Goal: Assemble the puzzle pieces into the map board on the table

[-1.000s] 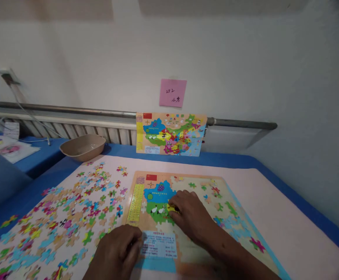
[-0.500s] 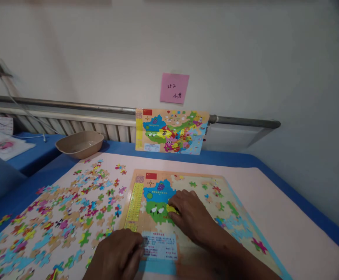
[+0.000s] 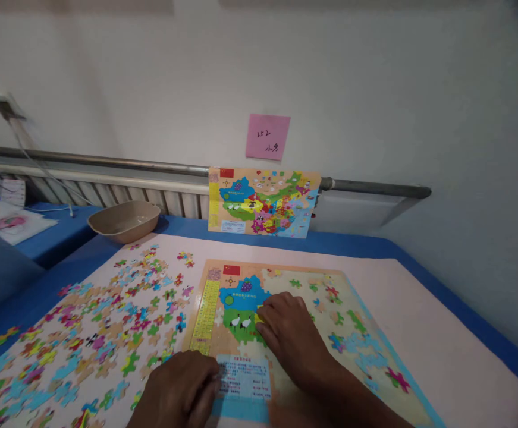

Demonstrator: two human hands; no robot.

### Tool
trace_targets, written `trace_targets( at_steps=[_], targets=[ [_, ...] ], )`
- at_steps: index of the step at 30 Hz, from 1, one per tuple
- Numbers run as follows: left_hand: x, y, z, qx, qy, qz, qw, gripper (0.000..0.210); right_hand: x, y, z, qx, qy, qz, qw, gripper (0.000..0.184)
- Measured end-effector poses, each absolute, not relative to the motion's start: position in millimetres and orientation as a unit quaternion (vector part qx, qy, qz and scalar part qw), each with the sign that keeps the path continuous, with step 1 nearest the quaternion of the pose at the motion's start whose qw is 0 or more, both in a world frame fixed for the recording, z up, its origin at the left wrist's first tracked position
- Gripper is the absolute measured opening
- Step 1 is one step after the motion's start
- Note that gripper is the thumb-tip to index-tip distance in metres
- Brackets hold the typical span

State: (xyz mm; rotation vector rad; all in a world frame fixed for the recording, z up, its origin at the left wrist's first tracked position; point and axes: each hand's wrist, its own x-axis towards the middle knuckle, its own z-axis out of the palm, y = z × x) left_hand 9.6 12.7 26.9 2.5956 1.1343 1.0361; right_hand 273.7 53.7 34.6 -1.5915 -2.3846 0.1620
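Observation:
A partly assembled map puzzle (image 3: 245,342) lies in its puzzle board (image 3: 374,324). My right hand (image 3: 289,333) is over the middle of it, fingers curled down and closed at the right edge of the joined section. A yellow puzzle piece (image 3: 260,318) shows at its fingertips, mostly covered by them. My left hand (image 3: 181,383) rests at the board's lower left corner, beside the printed text block. Its fingers are bent and closed; what lies under them is hidden. Loose puzzle pieces (image 3: 359,351) lie on the right part of the board.
Many loose pieces (image 3: 102,327) spread over the pale pink sheet (image 3: 441,321) on the left. A beige basin (image 3: 125,221) stands at the back left. A reference map picture (image 3: 263,202) leans against the pipe (image 3: 379,187), below a pink note (image 3: 267,137).
My right hand has shifted slightly, its fingers now covering more of the yellow piece. My left hand stays in place. The view has moved a little.

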Motion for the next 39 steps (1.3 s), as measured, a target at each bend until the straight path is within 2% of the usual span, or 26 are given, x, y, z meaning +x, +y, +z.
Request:
trace_targets(
  at_steps=[3,33,36,39],
  targets=[
    [9.6,13.1,26.2,0.859,0.375,0.345,0.06,0.019,269.7,58.1,34.2,-0.545,-0.826,0.047,0.133,0.011],
    [11.0,11.4,25.8,0.862,0.37,0.343,0.061,0.019,269.9,62.7,33.3,-0.537,-0.83,0.058,0.141,0.009],
    [8.4,12.1,25.4,0.863,0.369,0.338,0.063,0.019,273.2,60.1,34.4,-0.53,-0.834,0.074,0.138,0.016],
    [6.8,12.3,25.5,0.861,0.375,0.337,0.065,0.019,278.9,55.3,35.7,-0.524,-0.838,0.085,0.125,0.036]
  ],
)
